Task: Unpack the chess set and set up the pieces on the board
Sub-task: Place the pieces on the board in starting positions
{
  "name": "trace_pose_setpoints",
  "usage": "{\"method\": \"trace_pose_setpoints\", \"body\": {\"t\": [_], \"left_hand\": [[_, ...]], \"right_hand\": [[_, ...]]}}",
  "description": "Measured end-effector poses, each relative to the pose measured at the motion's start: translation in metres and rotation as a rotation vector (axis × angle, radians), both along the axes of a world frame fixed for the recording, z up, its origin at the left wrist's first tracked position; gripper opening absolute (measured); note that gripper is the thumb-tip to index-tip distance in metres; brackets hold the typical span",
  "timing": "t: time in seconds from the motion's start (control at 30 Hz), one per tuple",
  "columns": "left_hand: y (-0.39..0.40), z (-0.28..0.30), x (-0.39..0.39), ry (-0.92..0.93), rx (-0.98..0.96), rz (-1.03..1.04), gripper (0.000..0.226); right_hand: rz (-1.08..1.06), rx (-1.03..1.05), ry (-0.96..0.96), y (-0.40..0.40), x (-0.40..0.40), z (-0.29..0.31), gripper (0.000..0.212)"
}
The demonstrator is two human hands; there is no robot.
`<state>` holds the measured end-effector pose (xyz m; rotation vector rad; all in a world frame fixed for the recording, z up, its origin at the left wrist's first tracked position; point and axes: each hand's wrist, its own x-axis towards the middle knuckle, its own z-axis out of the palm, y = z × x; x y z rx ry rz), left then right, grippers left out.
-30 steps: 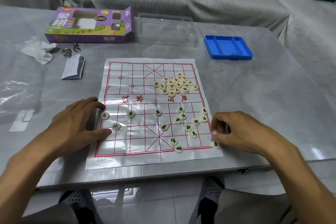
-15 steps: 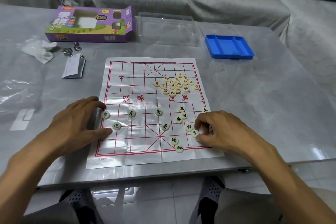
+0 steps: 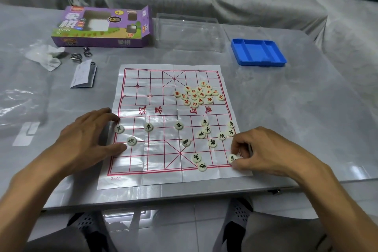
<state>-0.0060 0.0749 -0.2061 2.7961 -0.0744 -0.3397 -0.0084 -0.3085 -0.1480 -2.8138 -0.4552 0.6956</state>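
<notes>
A thin paper chess board [image 3: 155, 159] with red lines lies flat on the table. Several red-lettered round pieces [image 3: 199, 94] sit heaped on its far right half. Black-lettered pieces are spread over the near half, three of them in a row [image 3: 148, 127] and one cannon piece [image 3: 131, 141] by my left hand. My left hand [image 3: 88, 139] rests flat on the board's left edge, fingers straight. At the board's near right corner, my right hand [image 3: 263, 149] pinches one black-lettered piece [image 3: 232, 158] between thumb and fingertips.
A purple game box [image 3: 102, 26], a clear plastic lid [image 3: 188, 30] and a blue tray [image 3: 257, 52] stand at the back of the table. A folded leaflet [image 3: 83, 75], metal rings [image 3: 81, 54] and crumpled plastic [image 3: 47, 55] lie at the left. The table's front edge is close below the board.
My right hand reached left into the loose black pieces, took one, and brought it right to the near right corner. My left hand has stayed put.
</notes>
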Motion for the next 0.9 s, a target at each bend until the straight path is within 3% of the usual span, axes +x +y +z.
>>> {"method": "trace_pose_setpoints", "body": {"t": [0.5, 0.9], "left_hand": [[0.0045, -0.0051, 0.0029, -0.032, 0.01, -0.013, 0.097], [0.0022, -0.0023, 0.0013, -0.002, 0.007, -0.008, 0.089]], "right_hand": [[0.035, -0.012, 0.012, 0.0065, -0.0021, -0.0039, 0.017], [0.036, -0.031, 0.036, 0.0079, -0.0016, -0.007, 0.016]]}}
